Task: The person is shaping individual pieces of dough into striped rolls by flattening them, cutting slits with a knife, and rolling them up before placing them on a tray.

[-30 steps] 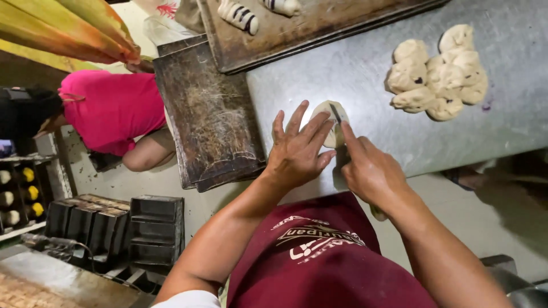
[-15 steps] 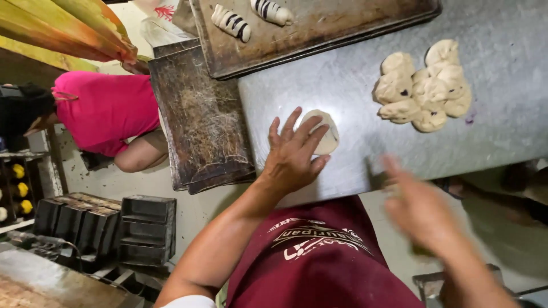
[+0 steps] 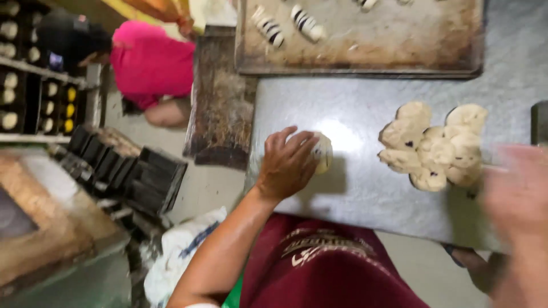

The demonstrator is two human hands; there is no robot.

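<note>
1. Since half a second ago my right hand (image 3: 516,199) has swung further out to the right and is now only a smear of blur at the edge of view; I cannot tell whether it is spread or holding anything.
2. Meanwhile my left hand (image 3: 287,162) has stayed put, palm down and fingers spread wide over the round dough piece (image 3: 321,152), pressing on its near-left side.
3. That dough piece lies flat on the grey metal table (image 3: 354,194), peeking out just past my fingertips.
4. Between my two hands, nearer the blurred right one, sits a cluster of dough lumps (image 3: 434,148), pale with dark flecks, touching one another and well apart from the piece under my left palm.
5. Beyond my left hand, at the far side of the table, lies a worn baking tray (image 3: 365,57) with striped rolls (image 3: 285,24) on it.
6. Left of my left hand, a dark wooden board (image 3: 220,97) rests beside the table edge.
7. Further left, a person in a pink shirt (image 3: 151,63) is bent over, next to racks and black loaf tins (image 3: 128,168).
</note>
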